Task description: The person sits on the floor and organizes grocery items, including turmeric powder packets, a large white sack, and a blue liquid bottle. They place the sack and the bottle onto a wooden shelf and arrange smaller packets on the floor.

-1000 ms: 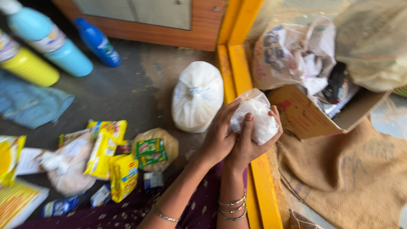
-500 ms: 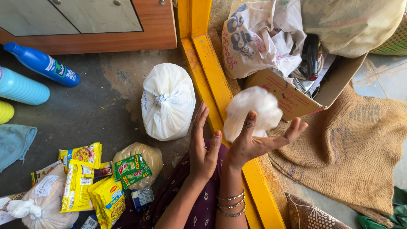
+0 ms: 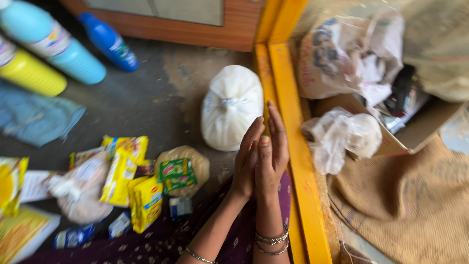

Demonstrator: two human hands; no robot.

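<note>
A grey concrete floor [image 3: 146, 102] runs up to a yellow-painted wooden sill [image 3: 288, 122], with a wood-framed cupboard door [image 3: 195, 24] at the back and brown burlap sacking [image 3: 415, 210] spread on the far side of the sill. Over the sill's near part, the left hand [image 3: 248, 161] and the right hand [image 3: 271, 151] are pressed palm to palm, fingers straight and pointing away from the body, holding nothing. Thin metal bangles [image 3: 271, 240] circle the right wrist.

A crumpled clear plastic bag [image 3: 342, 137] lies to the right of the hands, apart from them, on the sacking against the edge of an open cardboard box [image 3: 420, 132]. A printed white bag [image 3: 342, 54] sits behind it. Just left of the sill, near the fingertips, rests a knotted white plastic sack [image 3: 229, 107].

Further left on the floor lie yellow noodle packets [image 3: 127, 181], a round tan bag topped with a green packet [image 3: 176, 173], and a tied clear bag of pale grain [image 3: 80, 195]. At the upper left lie a dark blue bottle [image 3: 110, 41], a light blue bottle [image 3: 53, 41] and a yellow bottle [image 3: 29, 73], beside a folded blue cloth [image 3: 34, 117].
</note>
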